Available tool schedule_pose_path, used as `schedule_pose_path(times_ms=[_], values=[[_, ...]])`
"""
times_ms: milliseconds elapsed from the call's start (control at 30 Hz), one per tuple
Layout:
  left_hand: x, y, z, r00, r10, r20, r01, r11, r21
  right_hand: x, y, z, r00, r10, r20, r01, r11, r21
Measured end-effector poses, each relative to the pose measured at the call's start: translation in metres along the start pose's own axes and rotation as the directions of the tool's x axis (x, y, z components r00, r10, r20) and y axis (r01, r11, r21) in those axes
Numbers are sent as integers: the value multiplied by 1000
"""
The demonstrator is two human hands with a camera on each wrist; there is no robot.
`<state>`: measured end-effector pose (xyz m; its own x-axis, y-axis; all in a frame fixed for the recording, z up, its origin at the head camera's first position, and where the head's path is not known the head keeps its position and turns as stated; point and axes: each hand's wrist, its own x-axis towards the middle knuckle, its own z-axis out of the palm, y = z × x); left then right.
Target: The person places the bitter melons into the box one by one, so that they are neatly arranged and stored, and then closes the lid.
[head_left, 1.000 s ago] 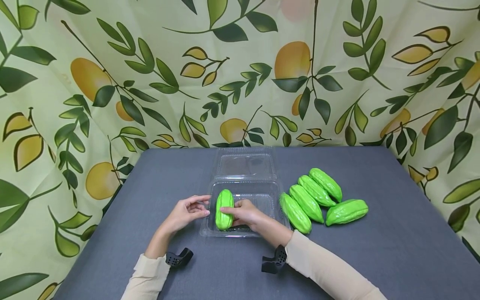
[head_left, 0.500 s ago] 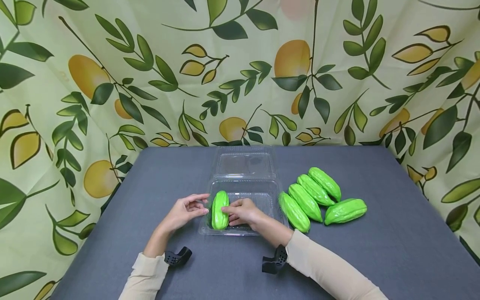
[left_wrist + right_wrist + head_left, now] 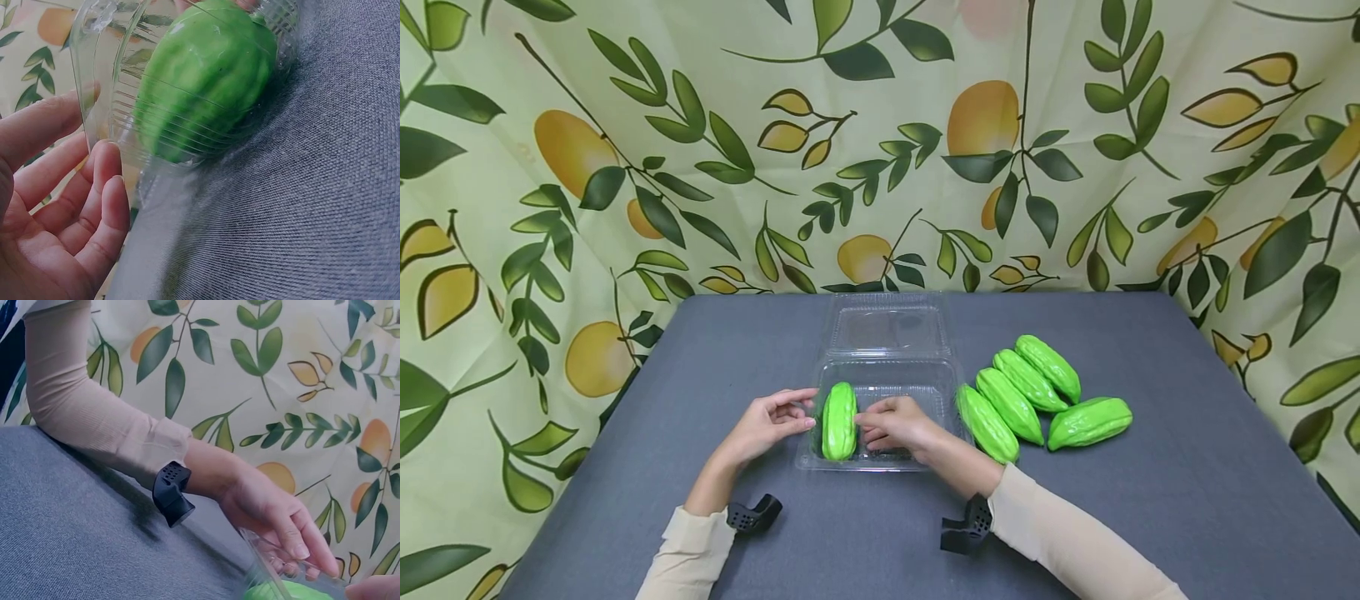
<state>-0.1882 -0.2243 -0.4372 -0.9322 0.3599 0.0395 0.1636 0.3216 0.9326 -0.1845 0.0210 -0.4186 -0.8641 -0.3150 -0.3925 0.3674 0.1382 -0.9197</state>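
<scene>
A glossy green, lengthwise-ridged bitter melon (image 3: pixel 839 422) lies along the left side of a clear plastic clamshell container (image 3: pixel 925 375). My right hand (image 3: pixel 898 425) hovers over the base just right of that melon, its fingers loosely bent and the thumb tip very near the melon's side. At the left rim is my left hand (image 3: pixel 767 429), with thumb and index finger apart. In the left wrist view the left fingers (image 3: pixel 109 200) are beside the clear rim; whether they touch it I cannot tell. That view shows the bitter melon (image 3: pixel 206 75) through the ribbed plastic wall.
Several more bitter melons (image 3: pixel 1011 406) lie in a slanted row right of the container, with one bitter melon (image 3: pixel 1090 423) turned crosswise. The container's lid (image 3: pixel 891 325) lies folded back behind its base. A leaf-patterned curtain (image 3: pixel 880 142) hangs beyond the grey table (image 3: pixel 745 342).
The right hand has set the bitter melon down farther left in the container, let go, and drawn slightly right. The left hand has stayed by the rim.
</scene>
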Motion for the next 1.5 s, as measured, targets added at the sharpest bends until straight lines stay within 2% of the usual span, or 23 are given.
schedule_pose_path(times_ms=[233, 400, 733, 1233, 1500], values=[[0, 0, -1, 1000, -14, -6, 14, 1000, 9, -6, 1, -8, 998, -47, 35, 46, 999, 26], [-2, -1, -3, 1000, -5, 9, 5, 1000, -9, -13, 3, -16, 994, -93, 60, 93, 996, 4], [-3, -2, -3, 1000, -23, 21, 23, 999, -29, -25, 6, -32, 970, -204, 136, 212, 976, -50], [-2, -1, 0, 1000, 1, 14, 0, 1000, -18, -43, 5, -62, 941, -250, 229, 266, 963, -40], [-1, 2, 2, 1000, -29, 4, 29, 999, -42, -49, 3, -83, 929, -279, 243, 288, 958, -1]])
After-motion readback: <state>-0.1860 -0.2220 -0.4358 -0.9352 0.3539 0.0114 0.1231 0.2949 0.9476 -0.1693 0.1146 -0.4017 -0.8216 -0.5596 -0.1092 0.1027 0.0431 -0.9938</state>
